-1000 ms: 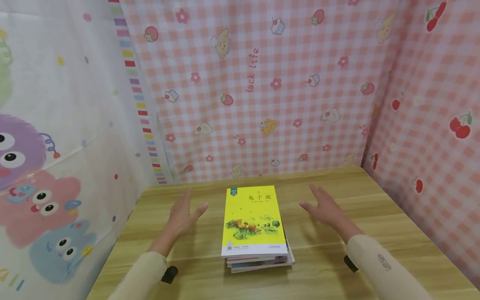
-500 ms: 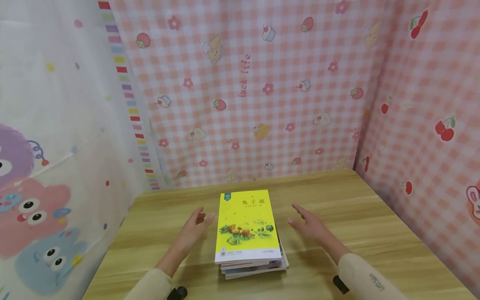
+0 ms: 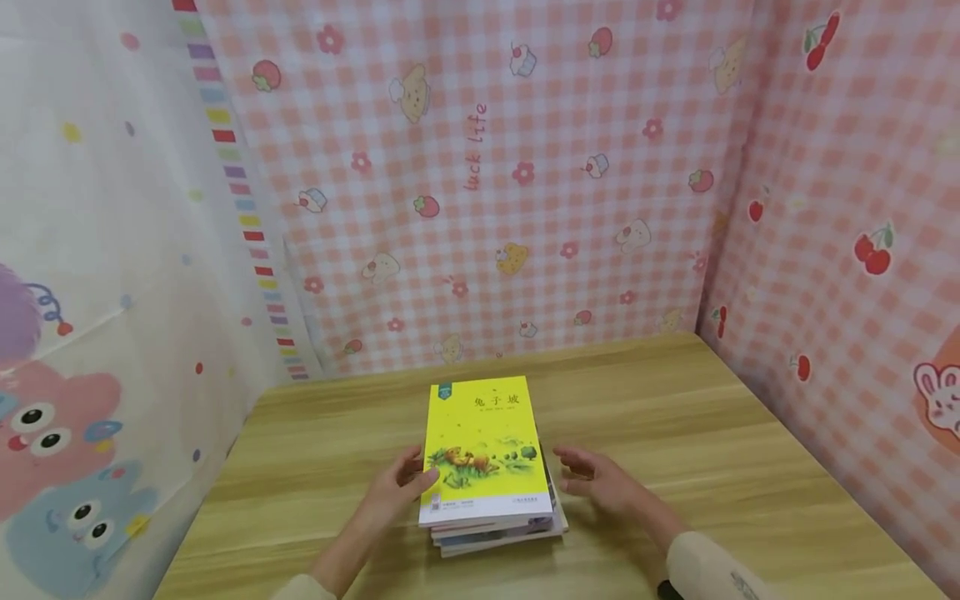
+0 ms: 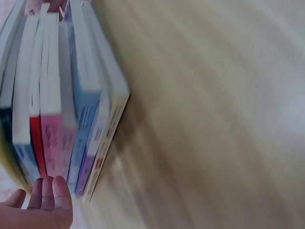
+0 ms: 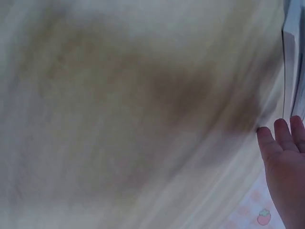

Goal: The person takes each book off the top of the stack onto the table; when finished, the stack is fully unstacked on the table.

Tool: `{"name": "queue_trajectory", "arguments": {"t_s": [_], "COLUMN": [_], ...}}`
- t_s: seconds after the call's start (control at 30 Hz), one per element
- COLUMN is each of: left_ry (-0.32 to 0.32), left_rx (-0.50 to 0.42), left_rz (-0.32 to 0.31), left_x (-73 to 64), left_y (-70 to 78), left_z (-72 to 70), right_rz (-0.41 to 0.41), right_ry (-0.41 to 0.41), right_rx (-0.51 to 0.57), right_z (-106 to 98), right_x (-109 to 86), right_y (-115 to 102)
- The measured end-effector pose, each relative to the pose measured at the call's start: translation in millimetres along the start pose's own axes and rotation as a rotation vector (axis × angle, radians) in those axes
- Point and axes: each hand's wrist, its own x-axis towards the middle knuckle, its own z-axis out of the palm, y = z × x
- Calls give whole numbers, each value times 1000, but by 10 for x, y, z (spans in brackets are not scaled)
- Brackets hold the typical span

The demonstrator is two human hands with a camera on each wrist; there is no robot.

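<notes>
A stack of several books lies flat on the table, its top one a yellow-covered book with a drawn meadow scene. At the left side of the stack is my left hand, thumb by the yellow cover's edge; whether it touches cannot be told. The left wrist view shows coloured spines near the fingertips of the left hand. My right hand is a little apart from the stack's right side, fingers loosely bent and holding nothing. In the right wrist view, its fingers are near pale book edges.
The wood-grain table extends around the stack. Behind it hangs a pink checked cloth, with another checked cloth on the right. A white cartoon-printed cloth hangs on the left.
Both hands have moved inward and nearer, from wide apart to close beside the stack, and their fingers have bent somewhat. The head view has shifted slightly; the stack looks unmoved on the table.
</notes>
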Motion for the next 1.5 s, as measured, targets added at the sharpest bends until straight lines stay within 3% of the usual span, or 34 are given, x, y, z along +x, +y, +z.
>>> {"name": "queue_trajectory", "arguments": {"t_s": [0.23, 0.43, 0.67, 0.8, 1.2, 1.33, 1.5], "left_ry": [-31, -26, 50, 64, 15, 47, 102], "left_rx": [-47, -92, -109, -177, -456, -517, -538], "left_rz": [14, 65, 23, 20, -29, -37, -50], "left_x": [-121, -139, -158, -154, -116, -87, -46], "left_y": [-151, -149, -96, -54, -182, -202, -185], "left_z": [68, 98, 53, 27, -153, -247, -472], "right_rz": [-33, -24, 2, 45, 42, 38, -1], "right_ry": [-45, -44, -31, -11, -19, -13, -17], "right_rx": [20, 24, -16, -42, -44, -47, -39], "right_z": [114, 177, 245, 240, 214, 204, 201], "right_x": [-29, -38, -1, 1, -38, -46, -41], "right_y": [29, 50, 48, 24, 82, 77, 63]}}
